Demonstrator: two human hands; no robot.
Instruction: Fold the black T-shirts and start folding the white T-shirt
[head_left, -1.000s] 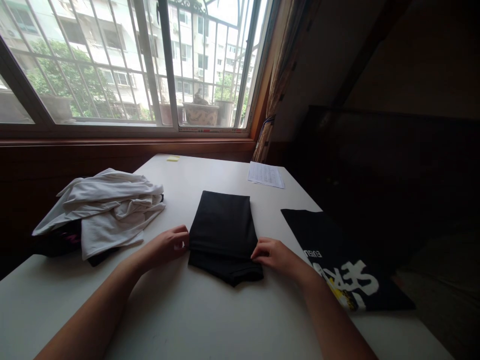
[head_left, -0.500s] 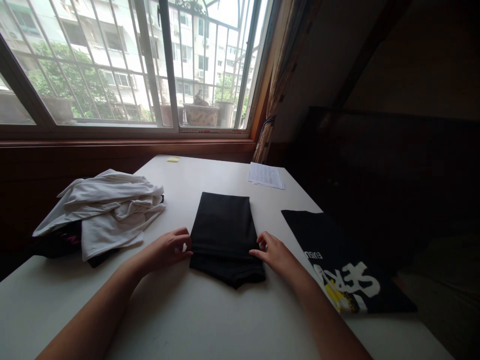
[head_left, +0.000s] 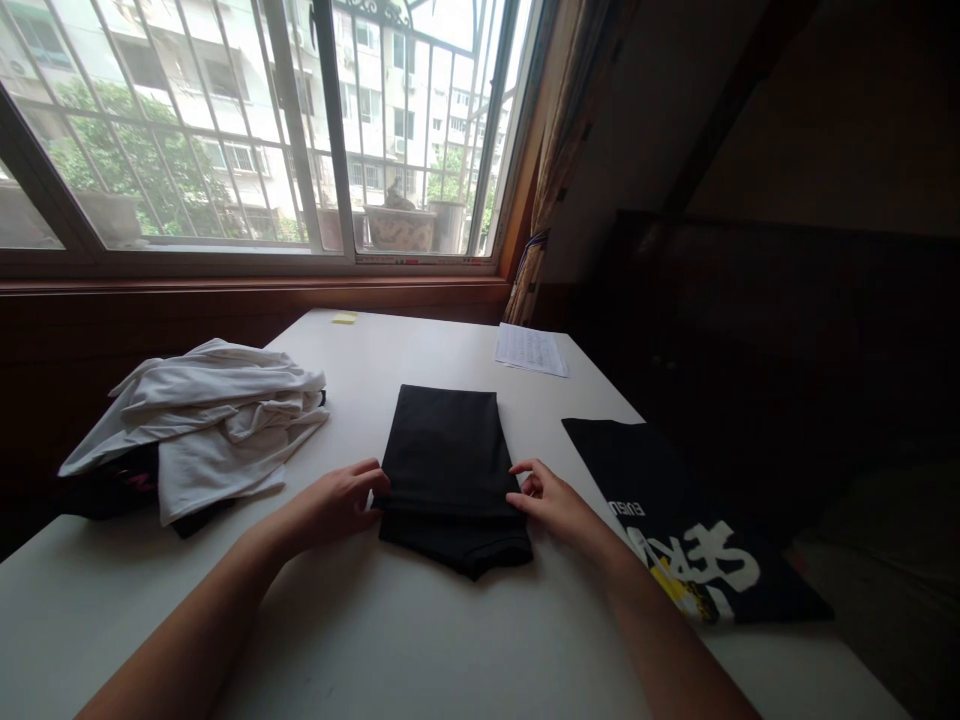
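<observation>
A folded black garment (head_left: 448, 450) lies flat on the white table (head_left: 360, 640), with an uneven layered edge toward me. At its left edge is my left hand (head_left: 346, 502), thumb and fingers curved with a gap between them, fingertips touching the cloth. My right hand (head_left: 549, 500) is at the right edge, its thumb and forefinger apart and their tips against the fabric. Neither hand is closed around the garment.
Crumpled white clothing (head_left: 225, 410) lies over dark cloth at the left edge. A black printed shirt (head_left: 675, 520) lies at the right. Farther back are paper sheets (head_left: 531, 350) and a yellow note (head_left: 345, 318), below a barred window.
Both hands have shifted slightly along the garment's side edges, and the right thumb and forefinger have moved up a little. The garment looks almost the same.
</observation>
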